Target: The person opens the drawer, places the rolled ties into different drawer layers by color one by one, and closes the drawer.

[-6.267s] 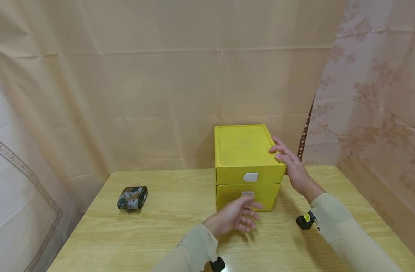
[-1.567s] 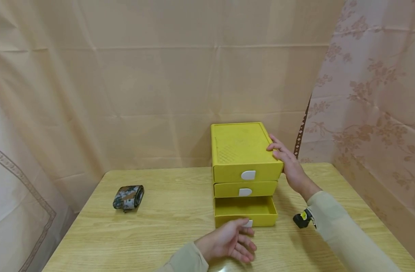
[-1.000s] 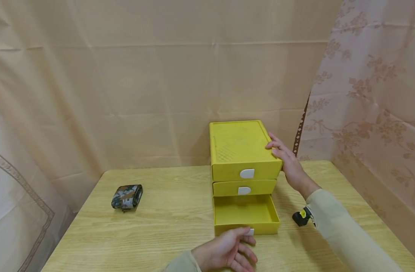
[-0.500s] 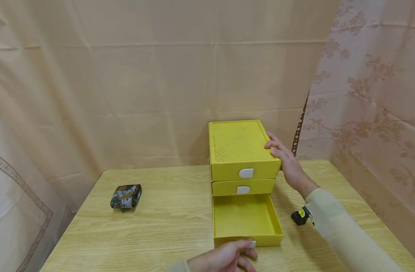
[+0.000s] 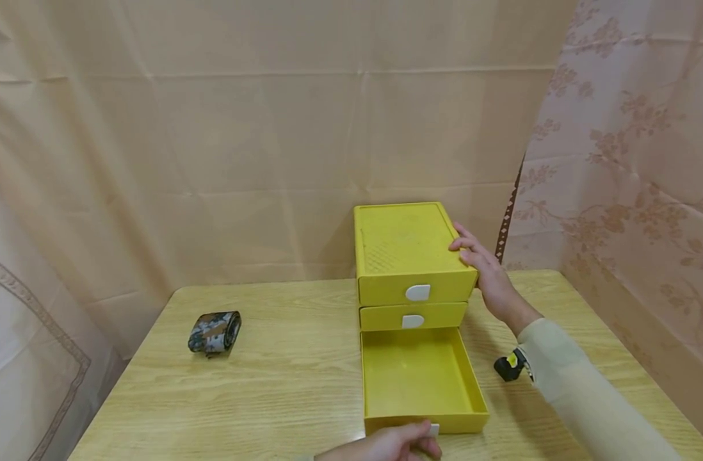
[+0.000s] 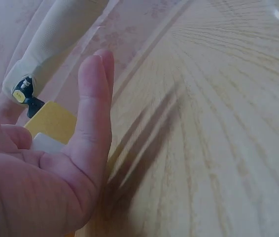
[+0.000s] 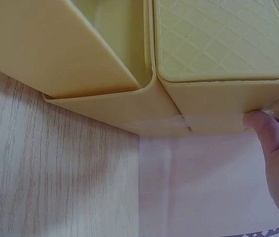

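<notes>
A yellow drawer box [image 5: 406,240] stands toward the back of the table, right of centre. Its bottom drawer [image 5: 415,378] is pulled far out, with a bare inside; the two drawers above are in. At the bottom drawer's white handle [image 5: 434,429], my left hand [image 5: 388,443] pinches with the thumb in front; its other fingers are partly cut off by the frame. In the left wrist view a finger [image 6: 94,106] stretches away over the table. My right hand [image 5: 492,278] steadies the box, fingers over its top right edge; the right wrist view shows a fingertip [image 7: 255,119] against the yellow side.
A rolled camouflage-patterned item [image 5: 214,333] lies on the left of the wooden table [image 5: 294,339]. Beige curtain [image 5: 271,160] hangs behind, flowered cloth [image 5: 645,192] to the right. A black wrist camera [image 5: 508,367] hangs under the right sleeve.
From nearly flush with the box, the bottom drawer has slid out toward me, my left hand drawing back with it. The right hand has stayed at the box's edge.
</notes>
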`<state>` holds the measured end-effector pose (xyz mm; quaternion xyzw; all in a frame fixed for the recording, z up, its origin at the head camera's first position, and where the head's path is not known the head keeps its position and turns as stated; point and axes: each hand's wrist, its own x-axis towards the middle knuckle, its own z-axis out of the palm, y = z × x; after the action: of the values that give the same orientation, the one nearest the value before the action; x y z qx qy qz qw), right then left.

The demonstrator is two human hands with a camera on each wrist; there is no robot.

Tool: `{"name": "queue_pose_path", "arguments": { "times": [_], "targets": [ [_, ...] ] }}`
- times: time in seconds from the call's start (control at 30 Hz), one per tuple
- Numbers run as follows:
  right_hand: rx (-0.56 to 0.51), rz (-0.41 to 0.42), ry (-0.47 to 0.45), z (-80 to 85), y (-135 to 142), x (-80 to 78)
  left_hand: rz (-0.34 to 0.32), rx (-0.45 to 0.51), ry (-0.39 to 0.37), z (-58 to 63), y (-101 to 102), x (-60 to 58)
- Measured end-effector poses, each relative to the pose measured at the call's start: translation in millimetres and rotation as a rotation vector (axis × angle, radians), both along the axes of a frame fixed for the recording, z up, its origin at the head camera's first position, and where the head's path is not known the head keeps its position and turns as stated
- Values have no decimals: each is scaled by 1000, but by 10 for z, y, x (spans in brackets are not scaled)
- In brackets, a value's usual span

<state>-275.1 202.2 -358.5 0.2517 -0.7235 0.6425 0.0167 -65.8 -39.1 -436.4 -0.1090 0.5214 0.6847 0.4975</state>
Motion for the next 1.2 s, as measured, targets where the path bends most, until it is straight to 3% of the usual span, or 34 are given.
{"name": "queue_pose_path", "arguments": {
  "times": [0.23,0.5,0.73,0.83,0.97,1.2],
  "targets": [
    [-15,2,-12,7,2,0,-72,135,228,-159,52,-57],
    [5,-2,-6,-2,7,6,-83,164,222,-194,46,-70],
    [4,6,-14,-25,15,-5,-71,141,170,-191,42,-79],
    [2,2,-14,-26,14,-7,-80,156,188,-199,41,-79],
    [-2,3,-6,15,-6,33,-93,177,230,-208,41,-81],
    [-3,4,2,150,-63,169,-86,152,223,-197,42,-81]
  ]
}}
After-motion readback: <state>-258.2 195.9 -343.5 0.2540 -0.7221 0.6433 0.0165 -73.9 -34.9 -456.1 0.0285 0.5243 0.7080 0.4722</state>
